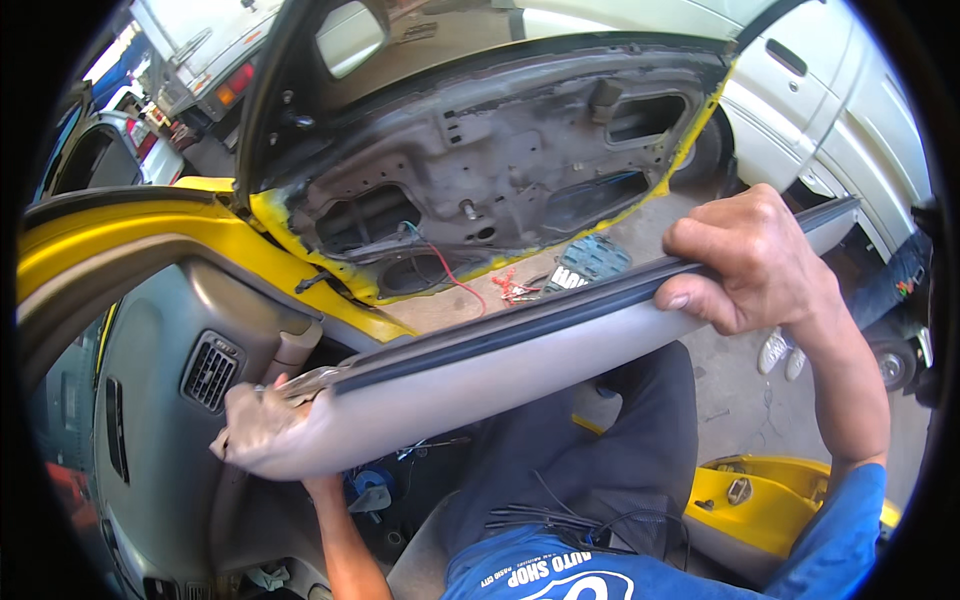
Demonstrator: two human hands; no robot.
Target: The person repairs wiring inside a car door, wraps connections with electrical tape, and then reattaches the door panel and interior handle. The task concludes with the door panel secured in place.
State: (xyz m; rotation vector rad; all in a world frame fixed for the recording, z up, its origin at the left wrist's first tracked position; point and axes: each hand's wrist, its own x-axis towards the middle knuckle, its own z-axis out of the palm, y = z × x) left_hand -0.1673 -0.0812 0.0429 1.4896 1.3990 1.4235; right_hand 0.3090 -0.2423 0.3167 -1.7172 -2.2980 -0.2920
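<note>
A long grey door trim panel (480,400) with a black rubber strip along its upper edge slants across my lap. My right hand (750,265) grips that upper edge near its right end, thumb on the near face and fingers curled over the top. At the panel's lower left end, beside torn, crumpled covering (262,420), my left hand (283,382) holds it from behind. Only some fingertips and the wrist show there; the panel hides the rest. Beyond it stands the opened yellow car door (455,160), its bare inner metal exposed, with a red wire (450,268) hanging out.
A dashboard with an air vent (212,370) is at my left. On the ground past the sill lie an open teal tool case (595,258) and red cables (515,288). A white van (800,90) is parked close behind the door. Another person's shoes (782,355) show at right.
</note>
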